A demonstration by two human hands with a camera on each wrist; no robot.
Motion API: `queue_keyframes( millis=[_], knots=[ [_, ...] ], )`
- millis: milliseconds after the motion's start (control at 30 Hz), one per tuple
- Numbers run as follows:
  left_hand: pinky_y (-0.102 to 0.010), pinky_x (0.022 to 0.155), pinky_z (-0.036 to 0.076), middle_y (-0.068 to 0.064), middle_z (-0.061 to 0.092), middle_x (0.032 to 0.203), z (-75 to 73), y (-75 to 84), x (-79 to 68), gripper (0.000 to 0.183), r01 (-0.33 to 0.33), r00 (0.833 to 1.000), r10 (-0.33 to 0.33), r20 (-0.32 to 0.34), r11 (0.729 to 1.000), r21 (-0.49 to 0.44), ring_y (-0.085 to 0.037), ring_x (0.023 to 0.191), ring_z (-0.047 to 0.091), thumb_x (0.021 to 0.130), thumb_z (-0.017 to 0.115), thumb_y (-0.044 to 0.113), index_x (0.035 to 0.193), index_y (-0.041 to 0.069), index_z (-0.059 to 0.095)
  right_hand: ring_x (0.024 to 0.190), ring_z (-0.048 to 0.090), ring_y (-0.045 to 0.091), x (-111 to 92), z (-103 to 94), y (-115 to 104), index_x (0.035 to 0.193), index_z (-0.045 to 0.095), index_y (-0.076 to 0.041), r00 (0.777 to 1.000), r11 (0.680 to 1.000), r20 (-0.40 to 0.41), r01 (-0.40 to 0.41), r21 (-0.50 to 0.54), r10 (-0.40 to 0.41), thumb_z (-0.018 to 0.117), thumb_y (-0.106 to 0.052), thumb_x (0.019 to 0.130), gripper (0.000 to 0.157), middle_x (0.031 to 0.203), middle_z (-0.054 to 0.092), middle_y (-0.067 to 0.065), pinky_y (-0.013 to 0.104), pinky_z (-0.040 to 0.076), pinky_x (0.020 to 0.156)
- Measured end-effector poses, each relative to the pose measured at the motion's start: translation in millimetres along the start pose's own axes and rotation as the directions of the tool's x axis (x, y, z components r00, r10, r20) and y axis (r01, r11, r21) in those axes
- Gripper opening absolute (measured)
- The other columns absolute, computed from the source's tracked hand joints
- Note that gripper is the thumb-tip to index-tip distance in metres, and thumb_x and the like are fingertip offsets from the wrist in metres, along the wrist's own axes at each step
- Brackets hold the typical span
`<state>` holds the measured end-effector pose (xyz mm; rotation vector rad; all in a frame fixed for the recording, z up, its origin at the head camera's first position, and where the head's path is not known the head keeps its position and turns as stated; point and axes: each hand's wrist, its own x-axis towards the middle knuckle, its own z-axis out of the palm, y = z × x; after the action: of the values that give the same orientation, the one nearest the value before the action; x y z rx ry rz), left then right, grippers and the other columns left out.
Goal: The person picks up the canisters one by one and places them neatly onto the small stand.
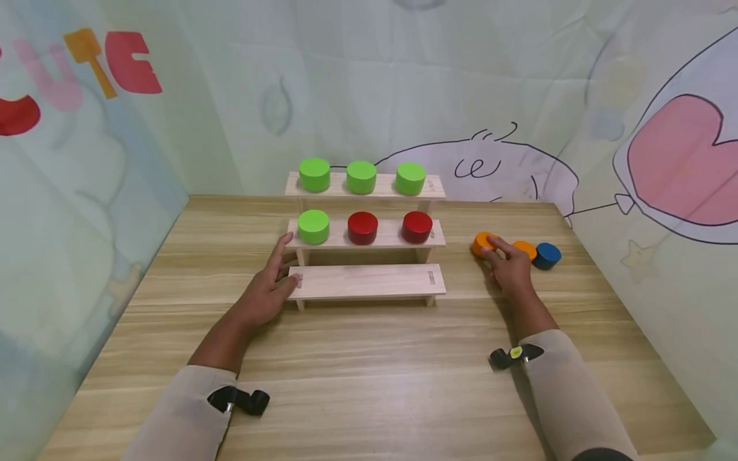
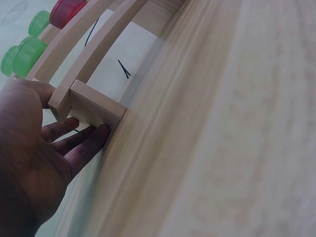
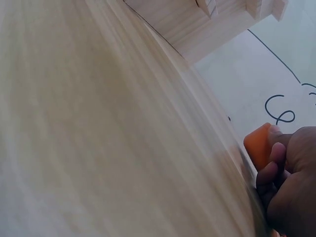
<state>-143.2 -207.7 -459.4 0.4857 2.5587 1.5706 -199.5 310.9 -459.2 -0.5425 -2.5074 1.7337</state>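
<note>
A three-tier wooden rack [image 1: 369, 282] stands mid-table. Three green discs [image 1: 361, 178] sit on its top tier; one green disc [image 1: 314, 227] and two red discs [image 1: 362, 228] are on the middle tier. The lowest tier is bare. My left hand [image 1: 268, 291] grips the rack's left end, thumb over the lowest board, other fingers [image 2: 86, 148] against the side support. Right of the rack, my right hand [image 1: 510, 269] pinches an orange disc [image 1: 481, 244] between thumb and fingers. The right wrist view shows that orange disc [image 3: 257, 145] tilted, close over the table.
Beside my right hand, a second orange disc [image 1: 524, 248] and a blue disc [image 1: 547, 256] lie on the wooden table [image 1: 369, 378]. Printed cloth [image 1: 242, 115] hangs behind and at both sides of the table.
</note>
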Motion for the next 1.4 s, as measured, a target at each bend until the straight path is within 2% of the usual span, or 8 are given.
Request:
queue_keyframes(
  millis=[333, 433, 500, 567, 733, 867, 1100, 1400],
  knots=[
    [-0.074, 0.119, 0.042, -0.031, 0.035, 0.173, 0.3, -1.3, -0.7, 0.080, -0.002, 1.000, 0.002, 0.004, 1.000, 0.000, -0.058, 0.154, 0.044, 0.116, 0.048, 0.022, 0.175, 0.044, -0.001, 0.053, 0.043, 0.006, -3, 0.3, -1, 0.157, 0.061, -0.025, 0.999, 0.998, -0.017, 0.030, 0.055, -0.029, 0.071, -0.035, 0.106, 0.052, 0.173, 0.047, 0.002, 0.015, 0.042, 0.052],
    [-0.074, 0.119, 0.042, -0.031, 0.035, 0.173, 0.1, -0.7, -0.9, 0.081, -0.006, 1.000, 0.006, 0.003, 1.000, 0.001, -0.059, 0.154, 0.044, 0.116, 0.048, 0.021, 0.175, 0.044, -0.002, 0.079, 0.059, 0.004, -5, 1.4, -3, 0.156, 0.062, -0.024, 0.998, 0.995, -0.037, 0.059, 0.075, -0.057, 0.071, -0.036, 0.106, 0.052, 0.173, 0.048, 0.001, 0.012, 0.044, 0.056],
    [-0.074, 0.119, 0.042, -0.032, 0.035, 0.173, -0.1, 0.2, -1.2, 0.081, -0.005, 1.000, 0.005, 0.002, 1.000, 0.001, -0.059, 0.154, 0.044, 0.116, 0.049, 0.022, 0.174, 0.045, -0.001, 0.115, 0.067, 0.008, -7, 2.6, -5, 0.155, 0.062, -0.022, 0.995, 0.991, -0.057, 0.090, 0.095, -0.085, 0.071, -0.035, 0.106, 0.051, 0.172, 0.049, 0.002, 0.007, 0.049, 0.066],
    [-0.074, 0.120, 0.042, -0.032, 0.036, 0.172, -0.2, 1.1, -1.2, 0.082, -0.007, 1.000, 0.008, 0.001, 1.000, -0.001, -0.059, 0.153, 0.045, 0.115, 0.050, 0.021, 0.174, 0.046, -0.001, 0.150, 0.053, 0.014, -10, 3.9, -7, 0.154, 0.063, -0.018, 0.989, 0.984, -0.076, 0.133, 0.122, -0.125, 0.071, -0.031, 0.107, 0.050, 0.171, 0.050, 0.004, 0.006, 0.054, 0.087],
    [-0.073, 0.120, 0.042, -0.032, 0.036, 0.172, -0.1, 2.3, -1.4, 0.082, -0.011, 1.000, 0.011, 0.001, 1.000, -0.008, -0.058, 0.153, 0.045, 0.115, 0.050, 0.019, 0.175, 0.045, 0.000, 0.161, 0.045, 0.023, -15, 8.4, -13, 0.151, 0.065, -0.010, 0.965, 0.956, -0.131, 0.247, 0.160, -0.228, 0.073, -0.023, 0.106, 0.047, 0.165, 0.056, 0.012, 0.027, 0.039, 0.128],
    [-0.073, 0.120, 0.042, -0.032, 0.035, 0.172, -0.1, 1.5, -1.1, 0.082, -0.011, 1.000, 0.011, 0.002, 1.000, -0.009, -0.058, 0.154, 0.045, 0.115, 0.050, 0.019, 0.174, 0.046, -0.001, 0.157, 0.051, 0.023, -19, 13.6, -18, 0.147, 0.068, -0.009, 0.946, 0.939, -0.181, 0.298, 0.171, -0.267, 0.075, -0.022, 0.104, 0.045, 0.160, 0.061, 0.013, 0.026, 0.042, 0.126],
    [-0.074, 0.120, 0.042, -0.032, 0.034, 0.173, -0.3, 0.0, -1.0, 0.081, -0.012, 1.000, 0.012, 0.004, 1.000, -0.014, -0.058, 0.154, 0.043, 0.116, 0.049, 0.020, 0.174, 0.046, -0.001, 0.156, 0.052, 0.021, -32, 25.3, -30, 0.146, 0.069, -0.009, 0.931, 0.917, -0.221, 0.338, 0.213, -0.292, 0.076, -0.022, 0.103, 0.045, 0.161, 0.061, 0.010, 0.006, 0.054, 0.092],
    [-0.074, 0.118, 0.043, -0.032, 0.035, 0.172, 0.1, -3.0, 0.9, 0.080, -0.028, 1.000, 0.028, 0.004, 1.000, -0.001, -0.059, 0.153, 0.045, 0.116, 0.048, 0.021, 0.175, 0.043, -0.002, 0.156, 0.052, 0.016, -54, 35.6, -46, 0.145, 0.071, -0.015, 0.885, 0.880, -0.301, 0.425, 0.212, -0.354, 0.078, -0.025, 0.102, 0.044, 0.158, 0.064, 0.007, 0.008, 0.054, 0.096]
  ],
)
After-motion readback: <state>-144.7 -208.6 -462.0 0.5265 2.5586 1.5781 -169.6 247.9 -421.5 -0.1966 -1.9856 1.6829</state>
